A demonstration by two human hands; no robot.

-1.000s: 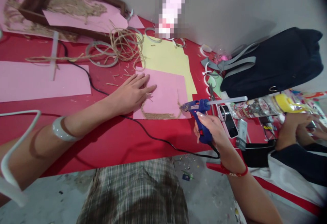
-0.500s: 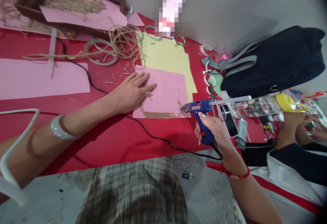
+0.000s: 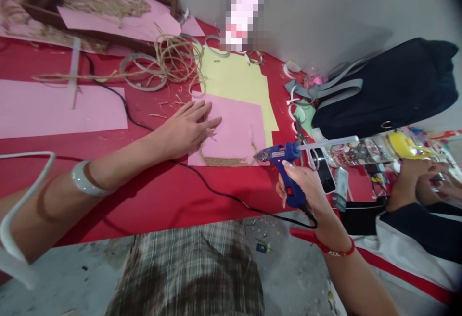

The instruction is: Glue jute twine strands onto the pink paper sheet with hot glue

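Note:
My left hand (image 3: 187,128) lies flat with fingers spread on the left part of a pink sheet (image 3: 236,123). In my right hand (image 3: 301,181) is a blue glue gun (image 3: 290,176) with a clear glue stick (image 3: 330,143) sticking out of its back. Its nozzle points left, close to the sheet's lower right corner, by a loose end of twine. Rows of twine (image 3: 227,161) run along the sheet's bottom edge. A yellow sheet (image 3: 231,73) lies partly under the pink one. The gun's black cord (image 3: 209,187) crosses the red table (image 3: 151,205).
Tangled twine (image 3: 176,61) and tape rings lie behind my left hand. A brown frame (image 3: 39,13) is at the back left. At right are scissors (image 3: 300,131), a phone (image 3: 324,174), a bottle (image 3: 364,151), a dark bag (image 3: 390,85) and another person's hands (image 3: 411,176).
My right hand and the glue gun have shifted slightly right, with the nozzle a little farther from the twine. My left hand has stayed in place.

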